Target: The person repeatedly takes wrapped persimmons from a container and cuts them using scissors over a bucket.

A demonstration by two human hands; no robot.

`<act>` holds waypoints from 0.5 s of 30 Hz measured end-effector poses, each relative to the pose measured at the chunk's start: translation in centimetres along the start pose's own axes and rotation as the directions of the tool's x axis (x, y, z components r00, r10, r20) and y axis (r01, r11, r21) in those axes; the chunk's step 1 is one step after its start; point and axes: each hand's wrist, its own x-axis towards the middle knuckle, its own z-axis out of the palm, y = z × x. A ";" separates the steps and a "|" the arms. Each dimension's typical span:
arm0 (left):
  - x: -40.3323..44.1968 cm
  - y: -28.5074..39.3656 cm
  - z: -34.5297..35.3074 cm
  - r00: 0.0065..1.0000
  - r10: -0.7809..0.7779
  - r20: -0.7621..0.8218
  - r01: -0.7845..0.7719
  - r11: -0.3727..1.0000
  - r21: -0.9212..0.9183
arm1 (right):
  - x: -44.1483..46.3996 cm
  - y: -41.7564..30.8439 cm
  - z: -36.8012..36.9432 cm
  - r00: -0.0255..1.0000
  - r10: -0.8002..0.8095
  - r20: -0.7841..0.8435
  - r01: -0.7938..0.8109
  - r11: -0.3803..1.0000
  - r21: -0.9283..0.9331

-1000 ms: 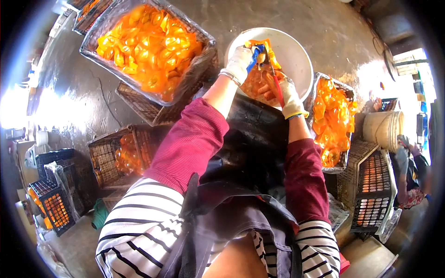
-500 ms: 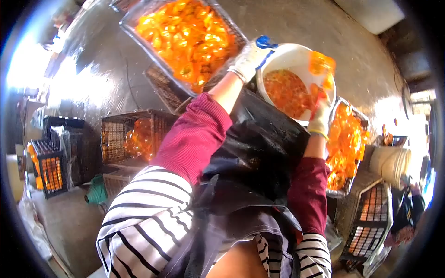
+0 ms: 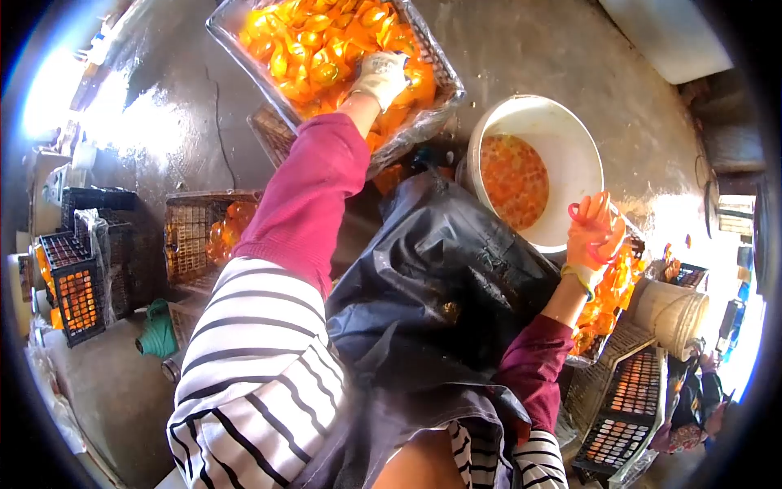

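My left hand [image 3: 381, 79], in a white glove with blue at the fingers, is in a plastic-lined crate [image 3: 273, 102] heaped with shiny orange peels [image 3: 326, 49]. Its fingers curl over a peel at the heap's right side; the fingertips are partly hidden. My right hand [image 3: 596, 230], in an orange-red stained glove, is beside the lower right rim of a white bucket [image 3: 574, 155], over the edge of a second crate of orange peels [image 3: 611, 297]. Its fingers are apart, with nothing seen in them. The tilted bucket holds orange pulp in liquid [image 3: 513, 181].
A black apron [image 3: 440, 261] covers my lap, close below the bucket. On the left lie a brown crate [image 3: 191, 244], black crates [image 3: 79, 301] and a green roll [image 3: 156, 330]. A cream bucket [image 3: 672, 318] and black crates [image 3: 623, 407] stand on the right.
My left hand has left the bucket rim and moved left into the crate of peels. My right hand has come out of the bucket, and the orange piece at it no longer shows.
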 end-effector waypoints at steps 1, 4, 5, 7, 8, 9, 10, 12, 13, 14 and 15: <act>0.2 -0.2 0.4 0.998 -0.005 -0.063 -0.001 0.996 -0.094 | 0.3 0.4 1.7 1.000 0.003 -0.029 -0.005 0.999 -0.052; 2.2 -2.0 2.5 0.945 -0.293 0.146 0.297 0.580 -0.758 | 0.4 1.5 4.6 0.979 -0.021 -0.202 -0.005 0.992 -0.125; 1.3 -2.6 2.0 0.956 -0.220 0.194 0.218 0.091 -0.972 | 0.7 2.0 7.5 0.874 -0.003 -0.485 -0.046 0.995 -0.089; -0.2 -3.3 2.1 0.985 -0.168 0.041 -0.057 -0.542 -0.839 | 0.6 2.5 8.1 0.886 0.010 -0.463 -0.118 0.972 -0.205; -0.3 -3.3 2.4 0.989 -0.150 0.005 -0.107 -0.729 -0.676 | 0.8 2.8 8.7 0.894 0.020 -0.447 -0.152 0.953 -0.262; -0.4 -3.3 2.6 0.993 -0.117 0.022 -0.084 -0.816 -0.572 | 1.0 3.2 9.5 0.845 0.015 -0.534 -0.156 0.963 -0.220; -0.6 -3.1 2.3 0.996 -0.080 0.032 -0.057 -0.888 -0.457 | 1.0 3.5 9.2 0.908 -0.028 -0.418 -0.196 0.853 -0.483; -0.8 -1.1 1.5 0.992 -0.120 0.044 -0.066 -0.776 -0.628 | 0.8 4.4 7.2 0.980 -0.048 -0.195 -0.138 0.544 -0.828; -0.9 0.3 1.0 0.993 -0.098 0.064 -0.037 -0.779 -0.626 | 0.9 5.2 7.0 0.979 0.004 -0.204 -0.165 0.604 -0.780; -1.5 2.6 0.2 0.985 -0.153 0.084 -0.049 -0.701 -0.711 | 0.9 5.8 6.5 0.971 0.063 -0.231 -0.209 0.696 -0.687; -2.6 5.3 -1.1 0.986 -0.083 0.144 0.028 -0.772 -0.635 | 0.7 6.3 6.5 0.956 0.130 -0.262 -0.262 0.781 -0.567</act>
